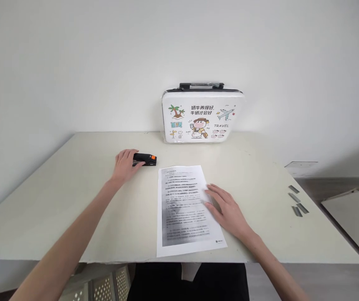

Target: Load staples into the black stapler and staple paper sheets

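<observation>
My left hand (123,166) is clamped on the stapler (147,159), at eleven o'clock from the paper (182,209); my right hand (228,212), thumb and fingers apart, lies at the paper's three o'clock edge. I judge this the gripping-and-steadying step, so the next move calls for a secure hold and still paper.

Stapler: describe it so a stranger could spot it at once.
On the pale table, find the printed sheet. Beside its far left corner, the left hand holds the stapler. It's black with an orange patch, unlike that sheet.
</observation>
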The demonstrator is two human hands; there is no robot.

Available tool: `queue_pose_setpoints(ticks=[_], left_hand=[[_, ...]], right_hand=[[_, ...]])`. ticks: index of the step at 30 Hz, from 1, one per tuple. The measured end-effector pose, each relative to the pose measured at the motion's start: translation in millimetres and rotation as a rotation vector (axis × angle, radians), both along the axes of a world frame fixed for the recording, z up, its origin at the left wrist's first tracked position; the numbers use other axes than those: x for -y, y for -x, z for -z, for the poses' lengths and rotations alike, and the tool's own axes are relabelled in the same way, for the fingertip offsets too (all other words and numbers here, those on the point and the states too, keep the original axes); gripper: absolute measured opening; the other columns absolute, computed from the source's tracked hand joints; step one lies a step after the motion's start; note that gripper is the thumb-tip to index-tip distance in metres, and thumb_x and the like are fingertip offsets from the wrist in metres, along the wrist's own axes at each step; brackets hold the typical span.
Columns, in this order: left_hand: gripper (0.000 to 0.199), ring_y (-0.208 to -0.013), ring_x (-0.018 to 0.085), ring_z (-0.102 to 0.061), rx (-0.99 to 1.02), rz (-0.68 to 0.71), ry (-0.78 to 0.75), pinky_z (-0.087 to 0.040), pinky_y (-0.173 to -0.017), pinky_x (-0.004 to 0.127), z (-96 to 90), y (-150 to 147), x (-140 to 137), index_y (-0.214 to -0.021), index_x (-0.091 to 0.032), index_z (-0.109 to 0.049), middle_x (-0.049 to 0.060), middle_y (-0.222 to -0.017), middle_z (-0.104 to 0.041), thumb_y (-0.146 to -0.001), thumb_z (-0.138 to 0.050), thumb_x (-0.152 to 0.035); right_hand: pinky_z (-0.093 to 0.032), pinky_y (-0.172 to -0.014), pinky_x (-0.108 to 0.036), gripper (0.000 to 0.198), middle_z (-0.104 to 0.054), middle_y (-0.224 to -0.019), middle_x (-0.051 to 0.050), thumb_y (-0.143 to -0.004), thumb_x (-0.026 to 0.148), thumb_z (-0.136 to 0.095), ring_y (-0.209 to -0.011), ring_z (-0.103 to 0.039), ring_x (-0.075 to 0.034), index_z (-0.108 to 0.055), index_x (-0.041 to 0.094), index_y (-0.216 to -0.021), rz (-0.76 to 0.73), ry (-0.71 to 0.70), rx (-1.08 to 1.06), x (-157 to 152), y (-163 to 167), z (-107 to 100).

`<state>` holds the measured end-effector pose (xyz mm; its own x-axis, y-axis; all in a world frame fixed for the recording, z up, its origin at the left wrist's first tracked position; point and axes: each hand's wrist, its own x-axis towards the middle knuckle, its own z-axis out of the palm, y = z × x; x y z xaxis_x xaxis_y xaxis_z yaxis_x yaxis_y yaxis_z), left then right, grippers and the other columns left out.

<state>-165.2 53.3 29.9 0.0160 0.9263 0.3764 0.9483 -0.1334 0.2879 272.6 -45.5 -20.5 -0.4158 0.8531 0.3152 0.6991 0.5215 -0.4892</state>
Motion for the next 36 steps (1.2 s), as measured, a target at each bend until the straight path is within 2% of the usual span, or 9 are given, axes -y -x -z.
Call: queue_pose_setpoints(ticks=[5,8,12,18,23,27,29,32,36], left_hand=[[0.092,-0.146,0.039,-0.044,0.339,-0.164,-0.035,-0.038,-0.118,0.056,28.8,4.8,17.4,-0.158,-0.020,-0.023,0.023,-0.162,-0.031,-0.088,-0.074,-0.052],[0.086,-0.141,0.036,-0.051,0.433,-0.224,-0.030,-0.043,-0.116,0.053,42.4,2.5,35.4,-0.156,-0.022,-0.023,0.022,-0.161,-0.033,-0.091,-0.069,-0.055],[0.071,-0.138,0.034,-0.055,0.411,-0.201,-0.002,-0.043,-0.117,0.054,46.0,-0.3,48.1,-0.148,-0.024,-0.037,0.016,-0.149,-0.052,-0.091,-0.068,-0.052],[0.070,-0.138,0.035,-0.054,0.375,-0.201,0.009,-0.042,-0.117,0.057,42.9,-9.7,54.8,-0.147,-0.022,-0.040,0.018,-0.144,-0.055,-0.090,-0.068,-0.050],[0.077,-0.148,0.037,-0.042,0.242,-0.146,-0.056,-0.038,-0.119,0.059,38.2,-15.4,57.4,-0.155,-0.018,-0.029,0.024,-0.160,-0.037,-0.094,-0.065,-0.046],[0.068,-0.157,0.040,-0.024,-0.008,-0.036,-0.114,-0.026,-0.123,0.063,20.6,-12.7,38.3,-0.154,-0.018,-0.033,0.024,-0.170,-0.024,-0.097,-0.060,-0.043],[0.058,-0.156,0.039,-0.028,-0.077,0.017,-0.030,-0.025,-0.124,0.061,6.7,-9.9,20.1,-0.148,-0.019,-0.043,0.022,-0.166,-0.036,-0.097,-0.059,-0.043],[0.042,-0.140,0.038,-0.050,-0.112,0.067,0.118,-0.032,-0.119,0.057,-13.6,-6.7,-7.1,-0.128,-0.021,-0.061,0.018,-0.139,-0.064,-0.095,-0.060,-0.047],[0.036,-0.107,0.036,-0.068,-0.121,0.026,0.196,-0.048,-0.101,0.051,-28.3,-6.5,-17.4,-0.109,-0.023,-0.067,0.015,-0.109,-0.075,-0.094,-0.056,-0.054]], right_hand=[[-0.047,-0.119,-0.056,0.042,-0.057,-0.157,-0.007,-0.109,0.047,-0.048,-0.149,-0.049,-0.030,-0.058,0.027,-0.145,0.004,0.004,-0.011,-0.5,0.9,1.4],[-0.047,-0.119,-0.056,0.042,-0.057,-0.157,-0.007,-0.109,0.047,-0.048,-0.149,-0.048,-0.031,-0.058,0.028,-0.145,0.000,0.004,-0.010,-1.5,0.0,3.4],[-0.046,-0.119,-0.056,0.042,-0.058,-0.156,-0.007,-0.109,0.047,-0.047,-0.149,-0.049,-0.030,-0.059,0.028,-0.144,-0.003,0.005,-0.013,-2.2,-1.4,5.5],[-0.047,-0.119,-0.055,0.042,-0.059,-0.155,-0.008,-0.109,0.049,-0.047,-0.148,-0.050,-0.030,-0.061,0.027,-0.142,-0.003,0.002,-0.022,-1.1,-1.5,2.6],[-0.046,-0.119,-0.056,0.043,-0.057,-0.156,-0.008,-0.109,0.049,-0.047,-0.149,-0.048,-0.030,-0.060,0.027,-0.143,-0.008,0.025,-0.025,0.1,-1.3,0.2],[-0.044,-0.120,-0.057,0.042,-0.058,-0.156,-0.009,-0.109,0.048,-0.046,-0.149,-0.048,-0.031,-0.060,0.027,-0.143,-0.011,0.021,-0.045,0.4,-1.5,0.1],[-0.044,-0.121,-0.057,0.042,-0.058,-0.156,-0.009,-0.109,0.048,-0.046,-0.149,-0.048,-0.030,-0.060,0.026,-0.142,-0.013,0.025,-0.050,0.2,-1.5,-0.3],[-0.044,-0.121,-0.055,0.042,-0.058,-0.156,-0.009,-0.109,0.047,-0.046,-0.150,-0.048,-0.030,-0.060,0.025,-0.142,-0.019,0.037,-0.058,-0.8,-1.6,-1.6],[-0.044,-0.122,-0.054,0.043,-0.058,-0.156,-0.009,-0.109,0.048,-0.045,-0.150,-0.047,-0.029,-0.060,0.024,-0.142,-0.020,0.058,-0.069,-2.3,-2.7,-2.1]])
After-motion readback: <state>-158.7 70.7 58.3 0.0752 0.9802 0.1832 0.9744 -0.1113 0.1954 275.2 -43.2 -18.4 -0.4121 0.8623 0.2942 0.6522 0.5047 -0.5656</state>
